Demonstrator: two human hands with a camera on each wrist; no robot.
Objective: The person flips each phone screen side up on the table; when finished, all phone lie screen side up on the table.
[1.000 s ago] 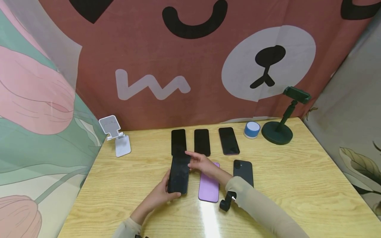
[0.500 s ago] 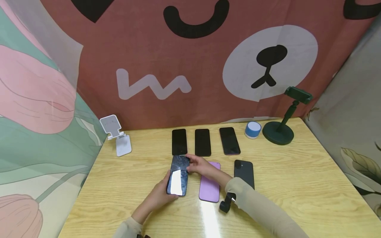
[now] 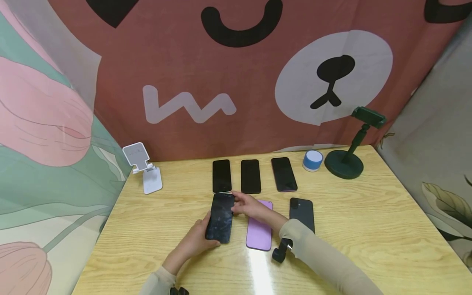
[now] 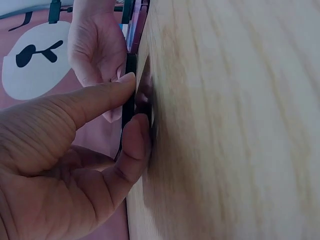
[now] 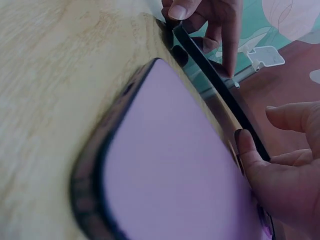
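Observation:
A dark smartphone (image 3: 221, 219), its screen side streaked with smudges, is held just over the wooden table. My left hand (image 3: 197, 237) grips its lower left end between thumb and fingers, with some fingers underneath in the left wrist view. At the upper right edge, my right hand (image 3: 250, 205) holds the phone; in the right wrist view one digit lies under the edge and another finger stands apart above it. A purple phone (image 3: 259, 235) lies partly beneath my right wrist. A black phone (image 3: 302, 213) with a rear camera lies farther right, partly covered by the sleeve.
Three dark phones, a left one (image 3: 222, 176), a middle one (image 3: 250, 176) and a right one (image 3: 284, 174), lie in a row behind. A white phone stand (image 3: 152, 180) is at far left. A blue-and-white round object (image 3: 312, 160) and a green stand (image 3: 344, 164) are at back right.
The dark smartphone has drawn slightly back and tilted, uncovering the lower end of the left phone in the row. A bright reflection crossed its screen half a second ago and is gone.

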